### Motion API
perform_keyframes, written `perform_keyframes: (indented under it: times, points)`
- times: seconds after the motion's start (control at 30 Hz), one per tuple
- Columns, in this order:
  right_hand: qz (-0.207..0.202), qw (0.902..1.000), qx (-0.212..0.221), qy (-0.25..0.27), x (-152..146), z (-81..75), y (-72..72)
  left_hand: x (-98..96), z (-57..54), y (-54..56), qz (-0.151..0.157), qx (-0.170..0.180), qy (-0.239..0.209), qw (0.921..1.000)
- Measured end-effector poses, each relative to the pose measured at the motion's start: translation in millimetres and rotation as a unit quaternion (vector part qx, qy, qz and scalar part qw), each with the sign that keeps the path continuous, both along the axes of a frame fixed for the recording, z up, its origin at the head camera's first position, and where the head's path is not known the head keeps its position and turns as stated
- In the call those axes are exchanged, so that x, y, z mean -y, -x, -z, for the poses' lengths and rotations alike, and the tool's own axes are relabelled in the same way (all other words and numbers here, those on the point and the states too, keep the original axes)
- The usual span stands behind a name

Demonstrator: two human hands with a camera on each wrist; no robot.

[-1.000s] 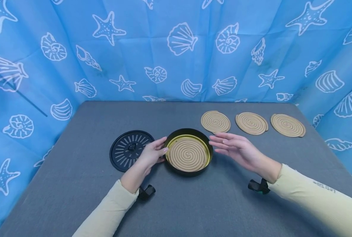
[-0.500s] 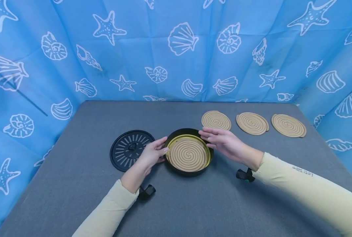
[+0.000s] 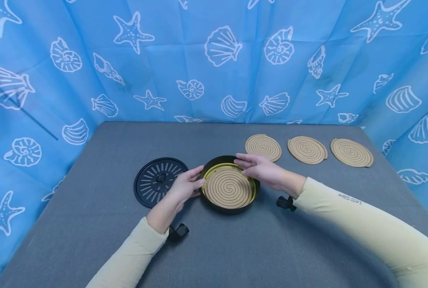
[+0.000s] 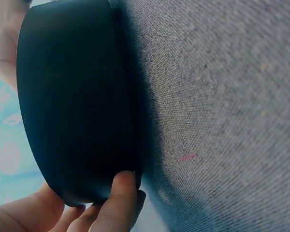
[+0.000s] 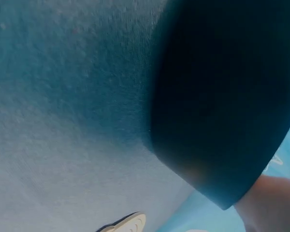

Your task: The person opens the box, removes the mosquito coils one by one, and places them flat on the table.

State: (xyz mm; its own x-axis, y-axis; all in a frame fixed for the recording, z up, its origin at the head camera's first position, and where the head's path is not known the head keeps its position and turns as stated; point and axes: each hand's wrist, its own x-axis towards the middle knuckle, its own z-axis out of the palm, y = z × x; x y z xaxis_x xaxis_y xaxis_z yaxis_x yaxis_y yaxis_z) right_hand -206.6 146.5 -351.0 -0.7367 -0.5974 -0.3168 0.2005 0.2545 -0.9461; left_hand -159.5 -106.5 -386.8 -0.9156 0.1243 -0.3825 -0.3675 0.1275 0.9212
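A round tin (image 3: 203,200), dark outside and gold inside, stands on the table with a tan mosquito coil (image 3: 229,188) lying flat in it. My left hand (image 3: 182,187) holds its left side, thumb near the rim. In the left wrist view, the fingertips (image 4: 123,186) are at the tin's lower edge. Over the back right rim reaches my right hand (image 3: 266,172), fingers fairly straight and nothing held in them. The right wrist view shows the tin's dark wall (image 5: 222,106) close up, with part of that hand (image 5: 273,203) behind it.
A black slotted lid (image 3: 150,170) with a small centre knob lies left of the tin, partly behind my left hand. Three more mosquito coils, the nearest coil (image 3: 262,147) close behind my right hand, lie along the back right of the grey-covered table (image 3: 232,252). Behind hangs a blue shell-print curtain (image 3: 250,60).
My right hand has moved left and slightly back, from beside the tin's right side to over its back right rim. The left hand and tin have stayed put.
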Motion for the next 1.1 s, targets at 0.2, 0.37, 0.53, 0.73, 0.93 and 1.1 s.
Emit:
perform_keyframes:
  times: [0.2, 0.37, 0.53, 0.73, 0.93, 1.1]
  points:
    - [-0.014, 0.9988, 0.010, -0.045, 7.1, -1.3, 3.8, -0.2, -0.6, -0.3, -0.002, 0.002, 0.002, 1.0000]
    - [-0.024, 0.9980, 0.015, -0.057, 9.9, 0.9, 4.7, -0.8, 0.1, -1.1, 0.000, 0.000, 0.000, 1.0000]
    - [-0.020, 0.9980, 0.020, -0.057, 9.7, -0.5, 3.2, -1.1, -0.8, -1.6, 0.002, -0.001, -0.002, 1.0000]
    - [-0.016, 0.9979, 0.028, -0.057, 9.6, -4.3, 3.9, -1.0, -1.3, -2.2, -0.001, -0.001, -0.002, 1.0000]
    - [-0.009, 0.9980, 0.023, -0.058, 9.3, -7.9, 6.0, -1.4, 0.1, -1.9, -0.003, -0.005, 0.000, 1.0000]
    - [0.011, 0.9981, 0.014, -0.059, 9.8, -12.2, 8.5, -1.3, 0.3, -2.4, -0.004, -0.007, 0.000, 1.0000]
